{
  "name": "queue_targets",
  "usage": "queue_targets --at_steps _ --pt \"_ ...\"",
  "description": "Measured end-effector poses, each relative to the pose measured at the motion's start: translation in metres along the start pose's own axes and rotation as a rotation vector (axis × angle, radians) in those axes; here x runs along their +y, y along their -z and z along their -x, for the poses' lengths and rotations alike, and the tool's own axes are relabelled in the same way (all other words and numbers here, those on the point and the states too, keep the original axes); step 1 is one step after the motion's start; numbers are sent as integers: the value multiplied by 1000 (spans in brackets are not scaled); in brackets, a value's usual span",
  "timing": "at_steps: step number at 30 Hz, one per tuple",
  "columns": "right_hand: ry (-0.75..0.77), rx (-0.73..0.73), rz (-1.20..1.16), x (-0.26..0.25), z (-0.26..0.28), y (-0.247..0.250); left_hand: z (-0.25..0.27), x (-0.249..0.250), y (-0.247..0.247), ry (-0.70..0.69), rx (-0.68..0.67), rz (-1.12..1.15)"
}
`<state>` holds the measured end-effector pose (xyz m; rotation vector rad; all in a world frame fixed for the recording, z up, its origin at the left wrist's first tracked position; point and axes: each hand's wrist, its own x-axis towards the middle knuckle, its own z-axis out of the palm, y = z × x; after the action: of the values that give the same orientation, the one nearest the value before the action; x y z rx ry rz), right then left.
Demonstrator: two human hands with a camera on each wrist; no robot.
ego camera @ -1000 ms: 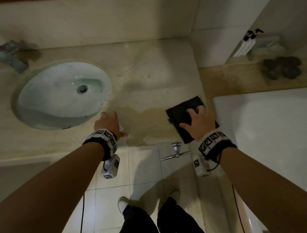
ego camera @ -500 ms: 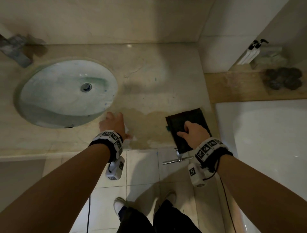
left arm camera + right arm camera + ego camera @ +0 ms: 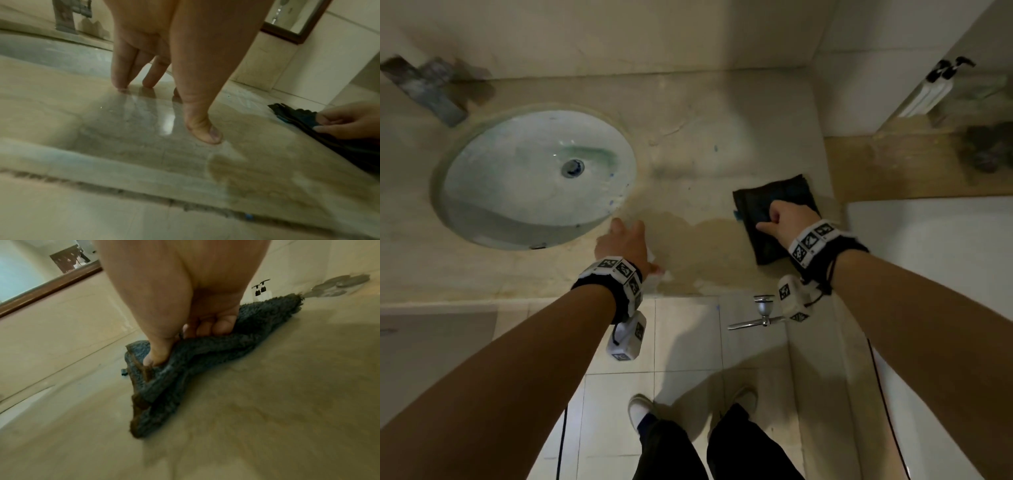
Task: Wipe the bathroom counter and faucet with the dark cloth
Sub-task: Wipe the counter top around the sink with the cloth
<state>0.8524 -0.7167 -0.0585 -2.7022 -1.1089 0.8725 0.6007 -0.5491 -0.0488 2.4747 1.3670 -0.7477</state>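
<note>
The right hand [image 3: 787, 219] is on the dark cloth [image 3: 774, 202], with its fingers [image 3: 224, 324] curled and its thumb pinching a fold of the cloth (it looks fluffy up close). The cloth lies on the desk [image 3: 722, 137], near the right end, beside a wet patch [image 3: 705, 246]. The left hand [image 3: 623, 243] rests on the desk with straight, spread fingers [image 3: 123, 69], just touching the top with its tips. It holds nothing. It sits just beside the round sink [image 3: 534, 174]. The faucet [image 3: 428, 89] stands at the far left, behind the sink, well apart from both hands.
</note>
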Motion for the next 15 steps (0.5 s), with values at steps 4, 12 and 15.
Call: queue_targets --at_steps 4,12,15 --pt "32 -100 33 6 36 -14 5 2 0 3 0 23" --pt "53 -176 36 15 62 -25 8 5 1 27 4 11" --pt "34 -132 4 12 51 -23 7 6 0 29 19 -13"
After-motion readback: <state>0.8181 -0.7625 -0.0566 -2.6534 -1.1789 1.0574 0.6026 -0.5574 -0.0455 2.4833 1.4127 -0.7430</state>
